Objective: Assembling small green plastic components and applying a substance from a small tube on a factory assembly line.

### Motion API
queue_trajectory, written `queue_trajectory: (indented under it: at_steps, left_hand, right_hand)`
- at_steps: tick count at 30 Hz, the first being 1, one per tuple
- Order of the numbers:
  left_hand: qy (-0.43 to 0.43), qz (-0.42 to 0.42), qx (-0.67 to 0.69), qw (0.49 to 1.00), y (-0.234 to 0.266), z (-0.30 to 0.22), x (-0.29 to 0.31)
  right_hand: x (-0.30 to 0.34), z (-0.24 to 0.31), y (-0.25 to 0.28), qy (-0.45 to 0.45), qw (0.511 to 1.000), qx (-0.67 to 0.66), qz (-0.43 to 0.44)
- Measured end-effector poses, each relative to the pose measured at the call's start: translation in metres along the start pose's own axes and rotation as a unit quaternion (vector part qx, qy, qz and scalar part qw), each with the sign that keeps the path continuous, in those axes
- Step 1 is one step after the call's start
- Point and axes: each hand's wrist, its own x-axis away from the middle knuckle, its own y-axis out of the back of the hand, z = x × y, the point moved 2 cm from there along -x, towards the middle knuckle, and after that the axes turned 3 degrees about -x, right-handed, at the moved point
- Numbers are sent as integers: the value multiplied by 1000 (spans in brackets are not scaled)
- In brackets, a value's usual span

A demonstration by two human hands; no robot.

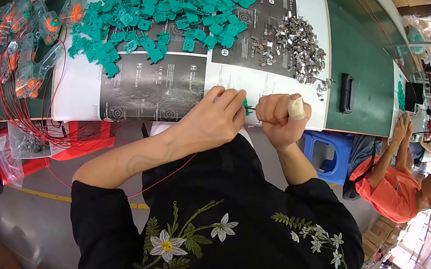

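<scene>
My left hand (217, 118) is closed at the table's front edge, its fingertips pinching a small green plastic part (246, 106) that is mostly hidden. Just right of it, my right hand (284, 117) makes a fist, with a pale finger cover (295, 109) on the thumb. A thin dark shaft (251, 108) spans the small gap between the fist and the green part; whatever handle the fist wraps is hidden. One red wire (163, 181) runs under my left forearm toward my left hand. Beyond my hands lies a big heap of green plastic parts (149, 9).
Small metal pieces (304, 48) are piled at right on the paper sheet (153, 85). Clear plastic bodies with orange and green ends (24, 47) and red wires lie at left. A black handle-shaped object (346, 93) and blue stool (328, 152) are right, near a person in orange (393, 190).
</scene>
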Motion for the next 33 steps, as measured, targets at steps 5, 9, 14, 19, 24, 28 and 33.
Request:
queue_trajectory:
  at_steps: [5, 9, 14, 19, 24, 28, 33]
  left_hand:
    - [-5, 17, -15, 1000, 2, -1, -2]
    - [-7, 22, -19, 1000, 2, -1, -3]
    - [-10, 21, -22, 999, 2, 0, -3]
    - [-13, -12, -23, 1000, 2, 0, -4]
    - [40, -28, 48, 998, -5, -1, 2]
    - [53, -49, 59, 996, -4, -1, 3]
    - [48, -31, 38, 998, -2, -5, 2]
  right_hand:
    - [-1, -2, 1, -10, 998, -5, -56]
    - [-2, -4, 3, -7, 995, -63, -81]
    - [-9, -6, -7, -26, 994, 11, -101]
    - [-5, -6, -15, 39, 988, 131, -69]
    - [-13, 3, 13, -90, 991, -82, -63]
    - [-7, 5, 15, -45, 993, -104, -30]
    - [-5, 2, 8, -21, 997, -65, -29]
